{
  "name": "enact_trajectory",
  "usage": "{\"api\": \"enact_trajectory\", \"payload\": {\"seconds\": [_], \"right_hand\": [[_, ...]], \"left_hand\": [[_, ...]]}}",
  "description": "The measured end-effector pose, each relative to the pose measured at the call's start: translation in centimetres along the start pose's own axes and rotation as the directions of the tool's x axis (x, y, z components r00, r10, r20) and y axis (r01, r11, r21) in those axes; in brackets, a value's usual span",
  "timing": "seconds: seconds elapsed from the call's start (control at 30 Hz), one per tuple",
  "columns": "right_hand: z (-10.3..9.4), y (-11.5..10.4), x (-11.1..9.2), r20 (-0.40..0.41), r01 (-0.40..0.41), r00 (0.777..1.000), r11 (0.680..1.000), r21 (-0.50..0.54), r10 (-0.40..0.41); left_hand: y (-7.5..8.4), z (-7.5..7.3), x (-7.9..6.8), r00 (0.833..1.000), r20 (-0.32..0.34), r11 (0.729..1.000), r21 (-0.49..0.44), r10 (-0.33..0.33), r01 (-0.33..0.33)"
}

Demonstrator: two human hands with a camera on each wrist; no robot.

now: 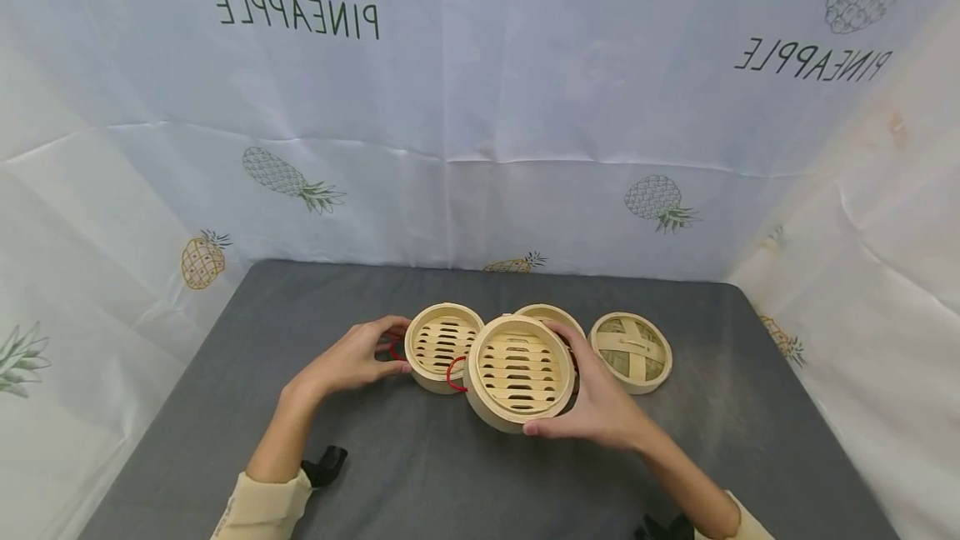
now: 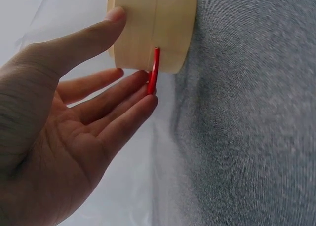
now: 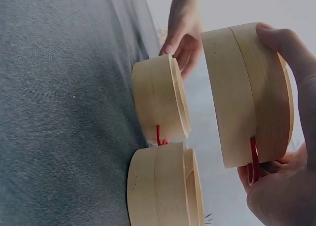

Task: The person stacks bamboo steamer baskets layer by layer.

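Note:
My right hand (image 1: 596,407) grips a round bamboo steamer basket (image 1: 517,373) by its right side, holding it up off the table. It has a slatted base and red loop handles. My left hand (image 1: 367,352) is at the left side of a second steamer basket (image 1: 431,344) on the table. In the left wrist view, the thumb touches this basket's wall (image 2: 143,23) and the loosely bent fingers lie beside its red loop handle (image 2: 154,70). Behind the raised basket stands a third steamer basket (image 1: 551,313), mostly hidden in the head view; the right wrist view shows its side (image 3: 158,186).
A woven bamboo lid (image 1: 632,352) with crossed strips lies on the right of the baskets. Everything stands on a dark grey cloth-covered table (image 1: 420,482). A white curtain (image 1: 525,107) printed with pineapples hangs behind it.

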State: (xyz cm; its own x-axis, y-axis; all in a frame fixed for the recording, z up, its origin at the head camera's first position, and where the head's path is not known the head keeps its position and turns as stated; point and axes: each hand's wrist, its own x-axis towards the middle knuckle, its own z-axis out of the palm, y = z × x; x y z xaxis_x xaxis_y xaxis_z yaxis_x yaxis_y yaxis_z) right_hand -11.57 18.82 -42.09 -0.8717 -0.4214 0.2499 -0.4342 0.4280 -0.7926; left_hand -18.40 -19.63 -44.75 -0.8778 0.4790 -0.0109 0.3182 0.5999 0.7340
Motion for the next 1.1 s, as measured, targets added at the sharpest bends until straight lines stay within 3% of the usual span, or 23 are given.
{"api": "enact_trajectory", "payload": {"seconds": [0.43, 1.1], "right_hand": [[0.4, 0.3, 1.2, 0.006, -0.027, 1.0, 0.999, 0.038, 0.027], [1.2, -0.2, 2.3, -0.04, -0.029, 0.999, 0.998, 0.048, 0.031]], "left_hand": [[-0.4, -0.1, -0.1, 1.0, -0.003, 1.0, -0.021, -0.013, 0.013], [-0.5, -0.2, -0.1, 1.0, -0.005, 0.999, -0.026, 0.019, -0.019]]}}
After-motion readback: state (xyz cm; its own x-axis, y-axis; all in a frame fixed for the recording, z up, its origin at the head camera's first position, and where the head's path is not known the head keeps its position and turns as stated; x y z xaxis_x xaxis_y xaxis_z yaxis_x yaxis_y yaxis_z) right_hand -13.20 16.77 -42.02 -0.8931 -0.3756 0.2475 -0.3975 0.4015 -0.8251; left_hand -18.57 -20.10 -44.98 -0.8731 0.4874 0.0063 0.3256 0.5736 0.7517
